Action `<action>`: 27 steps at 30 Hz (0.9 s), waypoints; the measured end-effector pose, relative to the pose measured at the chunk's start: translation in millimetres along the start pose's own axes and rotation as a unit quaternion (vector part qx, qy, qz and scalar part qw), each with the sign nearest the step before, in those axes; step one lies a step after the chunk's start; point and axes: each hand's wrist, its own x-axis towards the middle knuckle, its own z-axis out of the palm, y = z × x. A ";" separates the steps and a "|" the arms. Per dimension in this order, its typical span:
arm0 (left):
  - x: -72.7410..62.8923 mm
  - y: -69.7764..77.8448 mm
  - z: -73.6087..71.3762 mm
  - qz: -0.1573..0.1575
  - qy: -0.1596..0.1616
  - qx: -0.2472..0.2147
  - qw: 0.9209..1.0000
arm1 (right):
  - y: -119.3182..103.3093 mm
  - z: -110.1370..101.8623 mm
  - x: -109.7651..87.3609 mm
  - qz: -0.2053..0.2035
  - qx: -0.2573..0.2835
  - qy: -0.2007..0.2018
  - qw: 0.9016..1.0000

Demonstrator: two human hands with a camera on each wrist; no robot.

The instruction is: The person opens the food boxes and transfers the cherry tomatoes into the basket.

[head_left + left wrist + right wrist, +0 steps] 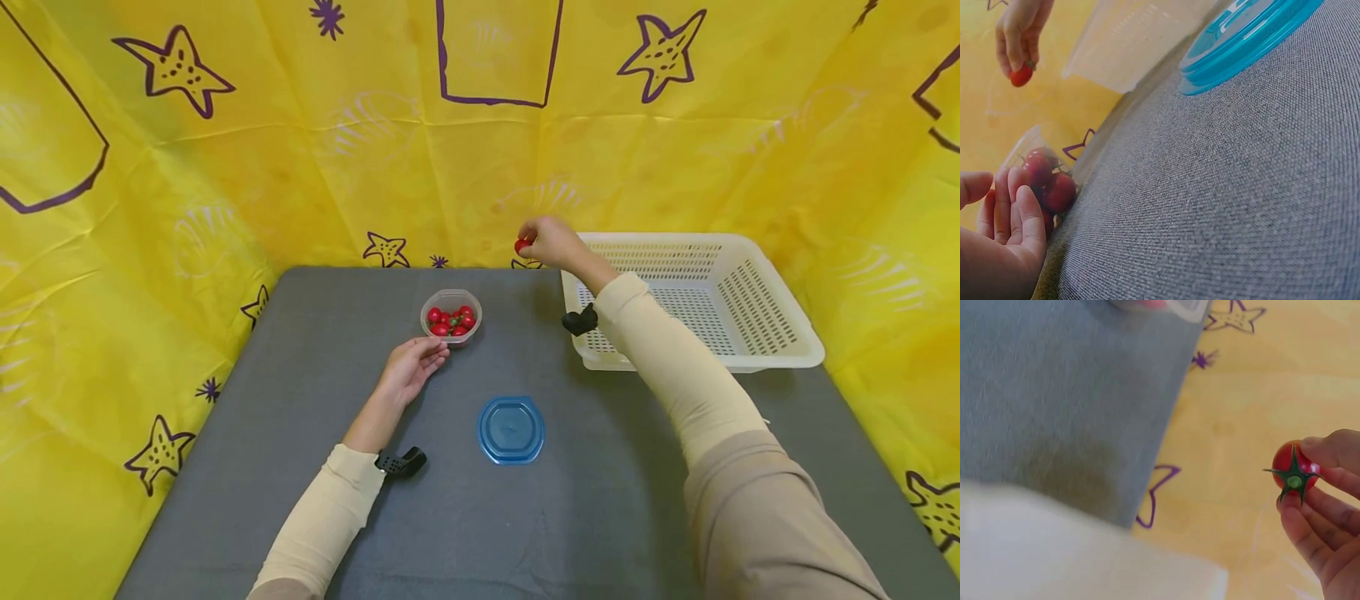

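Observation:
Between thumb and fingers my right hand (pixel 557 243) pinches a cherry tomato (pixel 1296 470) with a green star-shaped stem cap. That hand is raised above the table's far edge, just left of a white basket (pixel 780 287). My left hand (pixel 411 367) lies at the near side of a small clear plastic container (pixel 474 332), its fingers relaxed and the fingertips right at the wall. Several red cherry tomatoes (pixel 1059 192) sit inside the container. In the left wrist view the left hand's fingers overlap part of the container and hold nothing.
A round blue lid (pixel 512 430) lies on the grey table (pixel 360 533), nearer to me than the container. The slotted white basket stands at the back right, and my right forearm passes over its near left corner. A yellow patterned cloth (pixel 300 167) hangs behind and at both sides.

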 end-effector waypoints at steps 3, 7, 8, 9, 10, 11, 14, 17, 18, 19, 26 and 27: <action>0.3 -0.2 -0.3 0.003 0.000 0.004 1.000 | 7.5 -7.5 -2.7 0.007 0.000 0.007 1.000; 0.6 -0.6 -0.6 0.002 0.001 0.003 1.000 | 17.4 -17.5 -6.6 0.009 0.003 0.018 1.000; 0.8 -0.7 -0.9 0.002 0.001 0.003 1.000 | 20.1 -19.8 -7.3 0.010 0.002 0.022 1.000; 0.8 -0.7 -1.1 0.002 0.000 0.002 1.000 | 22.9 -21.7 -8.1 0.010 -0.001 0.025 1.000; 1.0 -0.7 -1.5 0.001 -0.001 0.001 1.000 | 25.3 -23.8 -9.0 0.010 -0.003 0.027 1.000; 1.1 -0.8 -1.7 0.001 -0.001 0.001 1.000 | 27.7 -25.8 -10.1 0.011 -0.006 0.029 1.000; 1.5 -0.8 -2.0 0.003 0.001 0.004 1.000 | 36.6 -30.8 -13.1 0.019 -0.012 0.029 0.999; 1.3 -0.9 -1.8 0.001 0.006 0.004 1.000 | 48.8 -33.8 -15.8 0.032 -0.014 0.026 0.999; 1.1 -0.9 -1.6 0.001 0.006 0.006 1.000 | 53.7 -34.1 -16.4 0.038 -0.012 0.025 0.999; 0.8 -0.9 -1.4 0.000 0.008 0.008 1.000 | 58.9 -34.2 -16.7 0.043 -0.011 0.025 0.999; -0.6 -0.6 -0.2 -0.001 0.019 0.017 1.000 | 87.4 -31.7 -21.2 0.072 0.010 0.032 0.997; -0.6 -0.5 -0.1 -0.001 0.018 0.016 1.000 | 90.7 -30.5 -22.2 0.077 0.009 0.031 0.997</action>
